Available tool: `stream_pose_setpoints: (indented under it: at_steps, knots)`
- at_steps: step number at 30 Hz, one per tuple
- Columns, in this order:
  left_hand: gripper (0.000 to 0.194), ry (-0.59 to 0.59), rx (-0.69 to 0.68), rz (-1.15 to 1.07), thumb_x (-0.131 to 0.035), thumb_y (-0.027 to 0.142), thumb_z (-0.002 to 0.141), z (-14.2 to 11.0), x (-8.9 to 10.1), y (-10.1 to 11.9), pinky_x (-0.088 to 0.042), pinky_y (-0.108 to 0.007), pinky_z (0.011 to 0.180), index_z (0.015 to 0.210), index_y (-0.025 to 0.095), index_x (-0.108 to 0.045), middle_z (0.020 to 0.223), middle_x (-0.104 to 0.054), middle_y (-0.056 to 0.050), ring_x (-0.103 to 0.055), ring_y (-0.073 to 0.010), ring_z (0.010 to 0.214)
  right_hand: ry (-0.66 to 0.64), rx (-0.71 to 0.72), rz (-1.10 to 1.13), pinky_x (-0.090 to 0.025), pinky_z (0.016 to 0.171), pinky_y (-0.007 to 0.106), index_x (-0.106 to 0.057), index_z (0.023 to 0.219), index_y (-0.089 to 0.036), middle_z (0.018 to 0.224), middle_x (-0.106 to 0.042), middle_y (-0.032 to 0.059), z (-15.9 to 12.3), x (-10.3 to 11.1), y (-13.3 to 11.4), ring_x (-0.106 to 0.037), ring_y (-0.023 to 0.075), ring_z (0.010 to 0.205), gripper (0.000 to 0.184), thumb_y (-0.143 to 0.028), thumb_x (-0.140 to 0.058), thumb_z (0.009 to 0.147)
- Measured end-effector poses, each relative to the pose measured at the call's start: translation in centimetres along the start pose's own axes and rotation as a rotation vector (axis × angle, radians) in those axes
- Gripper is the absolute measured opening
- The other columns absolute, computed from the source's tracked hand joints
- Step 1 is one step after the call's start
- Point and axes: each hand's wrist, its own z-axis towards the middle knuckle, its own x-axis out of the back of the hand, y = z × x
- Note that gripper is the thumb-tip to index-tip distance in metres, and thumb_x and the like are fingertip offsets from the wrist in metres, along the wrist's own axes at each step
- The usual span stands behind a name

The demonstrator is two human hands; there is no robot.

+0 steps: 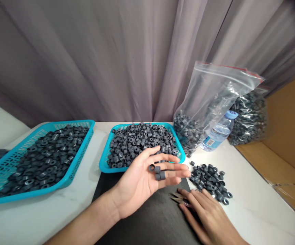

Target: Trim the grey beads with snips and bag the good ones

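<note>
My left hand (pixel 142 180) is palm up with its fingers stretched out, holding several short dark grey plastic rings (pixel 160 175) on the fingers. It is in front of the middle blue basket (pixel 103 160), which is heaped with the same kind of rings. Low on the right, my right hand (pixel 203 211) is palm down with its fingers around a pair of thread snips (pixel 182 200). Their two pointed blades stick out to the left, apart at the tips; the handles are mostly hidden. Just beyond that hand lies a loose pile of rings (pixel 211 180) on the white table.
A larger blue basket (pixel 72 173) of rings stands on the left. A black mat (pixel 147 214) lies under my hands. Behind the pile are a zip bag (pixel 201 92) part filled with rings, a water bottle (pixel 219 132), a fuller bag (pixel 252 119) and a cardboard box (pixel 288 119).
</note>
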Motion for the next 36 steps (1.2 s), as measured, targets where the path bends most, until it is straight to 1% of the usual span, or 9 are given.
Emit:
stream_pose_setpoints:
  at_steps: [7,10,13,17,22,24,27,31,36]
  knots:
    - [0.053,-0.026,0.047,0.070,-0.038,0.049,0.099,0.2,0.7,0.2,-0.044,-0.014,0.040,0.105,0.005,-0.066,0.093,-0.073,-0.020,-0.072,-0.0184,0.074,-0.010,-0.010,-0.017,-0.051,0.071,0.031,-0.054,0.123,-0.013,0.087,-0.069,0.0075,0.0,0.0,-0.1,-0.066,0.0185,0.073,0.028,-0.024,-0.039,0.103]
    - [0.039,-0.022,0.043,0.129,-0.046,0.045,0.098,0.8,1.0,-0.3,-0.022,-0.010,0.033,0.083,0.012,-0.061,0.060,-0.055,0.000,-0.037,-0.0017,0.039,0.018,-0.001,-0.042,-0.051,0.069,0.030,-0.055,0.122,-0.014,0.086,-0.070,0.0070,0.2,-0.1,-0.1,-0.067,0.0180,0.069,0.028,-0.025,-0.036,0.103]
    - [0.035,0.030,-0.159,0.302,-0.054,0.036,0.095,1.7,0.1,0.4,-0.013,-0.013,0.038,0.066,0.017,-0.044,0.054,-0.026,0.011,-0.013,-0.0024,0.043,0.077,0.021,-0.090,-0.051,0.068,0.029,-0.056,0.117,-0.015,0.083,-0.071,0.0054,0.7,-0.4,-0.1,-0.067,0.0171,0.066,0.029,-0.026,-0.033,0.104]
    - [0.037,0.042,-0.625,0.710,-0.051,0.036,0.095,3.5,-4.6,6.0,-0.015,-0.017,0.042,0.064,0.020,-0.040,0.055,-0.021,0.010,-0.016,-0.0054,0.045,0.194,0.024,-0.141,-0.051,0.068,0.029,-0.057,0.111,-0.016,0.076,-0.070,0.0027,1.3,-1.4,0.0,-0.068,0.0155,0.061,0.034,-0.029,-0.026,0.106]
    - [0.029,0.075,-1.270,1.241,-0.049,0.025,0.094,7.9,-14.4,15.8,-0.034,-0.020,0.057,0.066,0.019,-0.047,0.064,-0.040,0.004,-0.039,-0.0085,0.057,0.363,-0.015,-0.202,-0.051,0.071,0.031,-0.059,0.106,-0.020,0.073,-0.070,0.0003,1.7,-3.3,0.1,-0.069,0.0152,0.059,0.041,-0.031,-0.020,0.106]
    - [0.014,0.098,-1.299,1.525,-0.052,0.022,0.091,10.3,-17.9,18.1,-0.040,-0.026,0.068,0.077,0.019,-0.054,0.073,-0.052,0.001,-0.051,-0.0128,0.069,0.430,-0.021,-0.222,-0.051,0.070,0.031,-0.059,0.104,-0.020,0.073,-0.071,0.0003,1.9,-3.8,0.1,-0.069,0.0148,0.058,0.043,-0.032,-0.019,0.106]
    - [0.005,0.106,-0.969,1.970,-0.060,0.021,0.084,13.4,-20.8,18.6,-0.044,-0.035,0.076,0.081,0.016,-0.061,0.079,-0.061,-0.003,-0.059,-0.0206,0.078,0.482,-0.038,-0.230,-0.051,0.068,0.031,-0.059,0.102,-0.021,0.070,-0.070,-0.0001,2.1,-3.8,0.0,-0.068,0.0149,0.055,0.044,-0.031,-0.016,0.106]
    - [0.016,0.036,-0.819,2.077,-0.060,0.029,0.087,14.7,-19.5,16.3,-0.045,-0.039,0.084,0.083,0.014,-0.066,0.087,-0.067,-0.008,-0.063,-0.0258,0.089,0.362,-0.005,-0.206,-0.051,0.068,0.030,-0.057,0.107,-0.018,0.073,-0.070,0.0012,2.0,-2.6,-0.1,-0.068,0.0155,0.059,0.043,-0.029,-0.016,0.107]
    - [0.036,-0.046,-1.163,1.983,-0.031,0.033,0.103,13.5,-16.5,14.5,-0.041,-0.039,0.095,0.099,0.016,-0.063,0.107,-0.064,-0.011,-0.059,-0.0245,0.105,0.219,0.013,-0.213,-0.053,0.072,0.031,-0.054,0.115,-0.015,0.082,-0.071,0.0043,1.3,-1.5,-0.3,-0.071,0.0175,0.069,0.039,-0.025,-0.018,0.107]
